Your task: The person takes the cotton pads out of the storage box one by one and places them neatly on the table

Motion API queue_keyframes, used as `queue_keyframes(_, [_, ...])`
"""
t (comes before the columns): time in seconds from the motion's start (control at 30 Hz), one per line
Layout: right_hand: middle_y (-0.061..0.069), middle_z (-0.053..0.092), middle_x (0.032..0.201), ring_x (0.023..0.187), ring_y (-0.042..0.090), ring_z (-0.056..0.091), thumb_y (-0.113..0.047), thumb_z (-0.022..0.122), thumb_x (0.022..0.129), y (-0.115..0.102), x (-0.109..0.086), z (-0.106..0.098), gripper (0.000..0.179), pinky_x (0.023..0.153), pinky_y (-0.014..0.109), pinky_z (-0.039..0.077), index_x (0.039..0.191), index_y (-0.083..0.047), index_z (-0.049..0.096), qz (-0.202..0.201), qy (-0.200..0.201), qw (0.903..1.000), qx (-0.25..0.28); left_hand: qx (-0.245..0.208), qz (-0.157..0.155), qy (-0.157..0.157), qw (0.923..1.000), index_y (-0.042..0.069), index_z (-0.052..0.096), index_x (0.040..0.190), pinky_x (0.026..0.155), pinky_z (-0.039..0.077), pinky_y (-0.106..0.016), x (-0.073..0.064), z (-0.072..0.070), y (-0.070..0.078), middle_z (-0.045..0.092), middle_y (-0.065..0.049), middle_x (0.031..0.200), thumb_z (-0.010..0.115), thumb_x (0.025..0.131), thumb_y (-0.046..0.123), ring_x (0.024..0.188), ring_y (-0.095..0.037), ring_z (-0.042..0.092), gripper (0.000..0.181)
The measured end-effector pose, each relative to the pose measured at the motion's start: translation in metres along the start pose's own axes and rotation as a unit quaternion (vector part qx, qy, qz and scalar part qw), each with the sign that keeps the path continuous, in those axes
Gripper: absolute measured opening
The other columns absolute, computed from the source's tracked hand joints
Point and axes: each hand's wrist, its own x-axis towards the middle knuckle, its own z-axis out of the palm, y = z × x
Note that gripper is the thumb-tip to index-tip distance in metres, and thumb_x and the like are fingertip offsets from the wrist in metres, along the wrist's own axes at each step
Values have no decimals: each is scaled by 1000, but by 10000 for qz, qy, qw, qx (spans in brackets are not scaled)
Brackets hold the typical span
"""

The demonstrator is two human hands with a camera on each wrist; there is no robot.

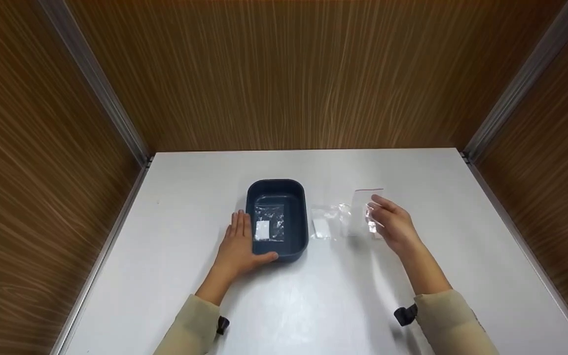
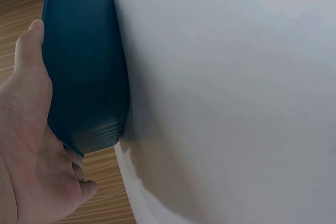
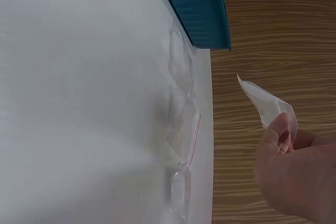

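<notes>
A dark blue rectangular tub (image 1: 296, 244) stands on the white table, with a small clear plastic bag (image 1: 275, 215) bearing a white patch lying inside. My left hand (image 1: 237, 246) rests along the tub's left rim, fingers straight, its thumb stretched across the near edge. The left wrist view shows the tub's outer wall (image 2: 84, 66) against that hand. To the right, my right hand (image 1: 396, 226) pinches a clear zip bag (image 3: 269, 104) between thumb and fingers, held above the table. More clear bags (image 1: 321, 227) lie in a row between the tub and my right hand, partly overlapping.
The white table (image 1: 175, 276) has wood-grain panels behind it (image 1: 299, 74) and on both sides. Grey metal posts (image 1: 111, 93) run up the corners. Each wrist carries a small black device (image 1: 405, 314) near the sleeve.
</notes>
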Motion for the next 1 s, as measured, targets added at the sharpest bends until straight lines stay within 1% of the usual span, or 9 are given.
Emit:
queue_keyframes(0.27, [-2, 58, 121, 95, 7, 61, -5, 52, 102, -6, -5, -16, 56, 85, 19, 52, 155, -4, 33, -21, 198, 9997, 171, 23, 38, 63, 10000, -5, 6, 158, 123, 14, -49, 1, 0, 1, 0, -24, 165, 62, 68, 86, 154, -36, -4, 139])
queue_keyframes(0.43, [-3, 61, 116, 93, 7, 62, -2, 52, 101, -9, -8, -25, 58, 83, 18, 53, 155, -3, 30, 26, 227, 9990, 394, 56, -6, 53, 10000, -4, 6, 158, 123, 14, -49, 0, 0, 2, 0, -24, 166, 63, 68, 86, 154, -36, -4, 139])
queue_keyframes(0.5, [-3, 62, 116, 93, 8, 63, -2, 53, 101, -10, -9, -29, 54, 84, 18, 54, 152, -5, 37, 51, 249, 9986, 474, 69, -23, 39, 10000, -4, 5, 158, 123, 13, -49, 0, 0, 1, 0, -23, 166, 63, 68, 86, 154, -36, -4, 139])
queue_keyframes(0.6, [-3, 62, 116, 95, 8, 63, -3, 54, 101, -10, -10, -34, 38, 85, 19, 54, 138, -11, 54, 38, 318, 9979, 559, 78, -16, 51, 10000, -4, 5, 158, 123, 13, -49, 0, 0, 1, -1, -24, 166, 64, 68, 85, 154, -36, -4, 139])
queue_keyframes(0.67, [-2, 63, 115, 96, 9, 62, -2, 54, 101, -10, -11, -37, 35, 85, 20, 54, 134, -13, 56, 15, 341, 9974, 628, 82, -8, 47, 10000, -4, 5, 158, 124, 12, -49, 1, 0, 2, -1, -24, 166, 64, 69, 84, 154, -36, -4, 139])
queue_keyframes(0.73, [-2, 63, 114, 96, 9, 62, -2, 53, 101, -11, -11, -40, 38, 85, 21, 54, 138, -10, 53, 2, 335, 9972, 675, 101, -8, 34, 9999, -4, 5, 158, 124, 12, -48, 1, -1, 2, -1, -24, 166, 65, 69, 84, 154, -36, -4, 139])
queue_keyframes(0.8, [-2, 61, 116, 98, 9, 62, -2, 52, 102, -11, -13, -43, 48, 87, 20, 54, 148, -7, 43, 2, 314, 9973, 659, 81, -11, 2, 10000, -4, 5, 158, 124, 12, -48, 1, -1, 2, -1, -23, 166, 64, 69, 83, 154, -36, -4, 138])
queue_keyframes(0.87, [-2, 61, 116, 99, 8, 62, -3, 52, 102, -12, -14, -47, 54, 88, 20, 54, 154, -5, 34, 7, 296, 9975, 638, 59, -30, -34, 10000, -4, 4, 158, 124, 12, -48, 1, -1, 2, -1, -23, 166, 64, 69, 83, 154, -35, -5, 138])
queue_keyframes(1.0, [-2, 64, 112, 97, 8, 65, -5, 53, 102, -12, -14, -52, 55, 86, 21, 55, 153, -5, 34, -12, 312, 9974, 656, 131, -63, -55, 9999, -4, 3, 158, 124, 13, -48, 1, -1, 1, -1, -24, 166, 62, 69, 86, 154, -35, -6, 139])
